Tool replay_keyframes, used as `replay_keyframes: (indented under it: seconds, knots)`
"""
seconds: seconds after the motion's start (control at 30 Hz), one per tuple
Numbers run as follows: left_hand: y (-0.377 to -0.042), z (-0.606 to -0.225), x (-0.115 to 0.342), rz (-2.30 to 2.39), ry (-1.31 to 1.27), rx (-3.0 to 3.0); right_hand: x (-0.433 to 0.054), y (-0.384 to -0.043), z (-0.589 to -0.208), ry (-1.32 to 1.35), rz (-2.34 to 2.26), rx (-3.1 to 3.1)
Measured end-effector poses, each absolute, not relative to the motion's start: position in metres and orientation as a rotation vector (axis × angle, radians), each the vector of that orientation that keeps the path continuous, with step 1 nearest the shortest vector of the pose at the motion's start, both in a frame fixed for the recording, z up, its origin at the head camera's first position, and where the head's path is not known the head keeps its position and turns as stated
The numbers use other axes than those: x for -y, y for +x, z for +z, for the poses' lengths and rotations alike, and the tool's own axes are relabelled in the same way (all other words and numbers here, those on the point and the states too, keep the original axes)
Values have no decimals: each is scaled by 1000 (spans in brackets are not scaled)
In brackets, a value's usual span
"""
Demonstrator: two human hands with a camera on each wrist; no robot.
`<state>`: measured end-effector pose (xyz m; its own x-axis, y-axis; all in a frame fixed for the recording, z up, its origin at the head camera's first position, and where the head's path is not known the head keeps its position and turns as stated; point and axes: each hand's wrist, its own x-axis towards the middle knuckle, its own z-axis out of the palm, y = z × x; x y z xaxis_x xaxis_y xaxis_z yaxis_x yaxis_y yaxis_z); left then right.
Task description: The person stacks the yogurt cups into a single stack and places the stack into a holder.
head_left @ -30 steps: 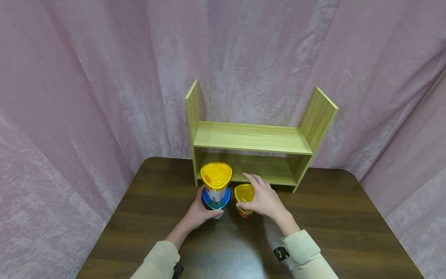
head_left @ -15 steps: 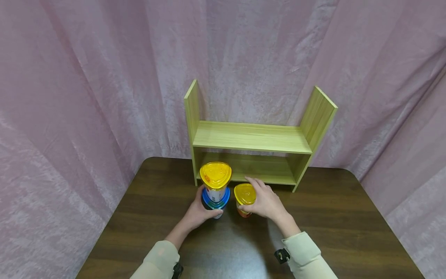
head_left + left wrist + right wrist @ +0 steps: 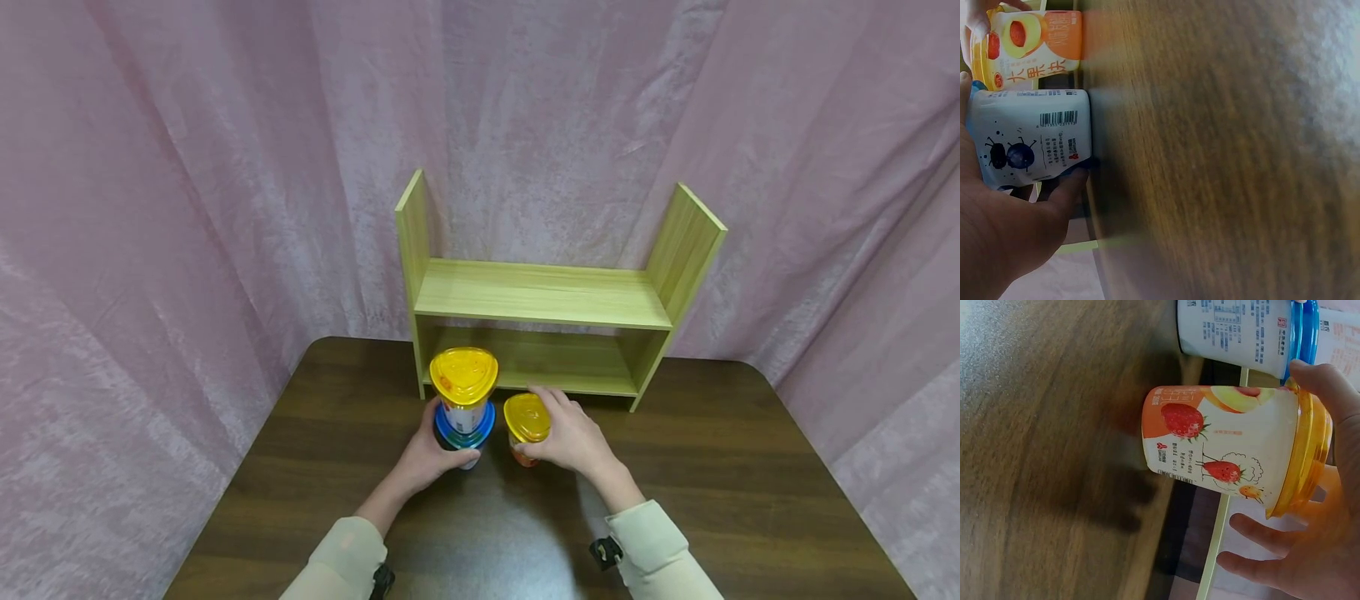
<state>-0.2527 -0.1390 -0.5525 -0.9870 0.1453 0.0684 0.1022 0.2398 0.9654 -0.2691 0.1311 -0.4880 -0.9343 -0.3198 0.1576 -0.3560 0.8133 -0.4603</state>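
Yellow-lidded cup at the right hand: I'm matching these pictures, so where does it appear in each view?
Head: the yellow-lidded cup, below centre, slightly right.
Left wrist: the cup, top left corner.
Right wrist: the cup, just right of centre.
Shared landmark: the blue-lidded cup beside it.

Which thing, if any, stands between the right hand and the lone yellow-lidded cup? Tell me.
Nothing visible does: the right hand is curled around the yellow lid of the lone cup. The two-cup stack stands left of it, not in between.
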Motion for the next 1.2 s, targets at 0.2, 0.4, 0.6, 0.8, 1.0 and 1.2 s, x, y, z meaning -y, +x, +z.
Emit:
replay_keyframes:
  seconds: [0.2,0.4,0.6,0.8,1.0,1.2]
  knots:
    - [-252,-552,139,1900,207,-2443,-129,-269,-491,560,842,2906]
    - [-251,-552,139,1886,234,-2460,-129,-270,-492,576,904,2875]
    - [-251,-553,139,1884,254,-2455,-128,-270,-493,548,922,2884]
    - [-252,-553,139,1881,272,-2467,-128,-272,-489,532,927,2864]
    - [-253,-553,140,1881,287,-2456,-128,-275,-485,516,879,2868]
    - [-253,-553,141,1879,263,-2448,-128,-274,-480,485,836,2866]
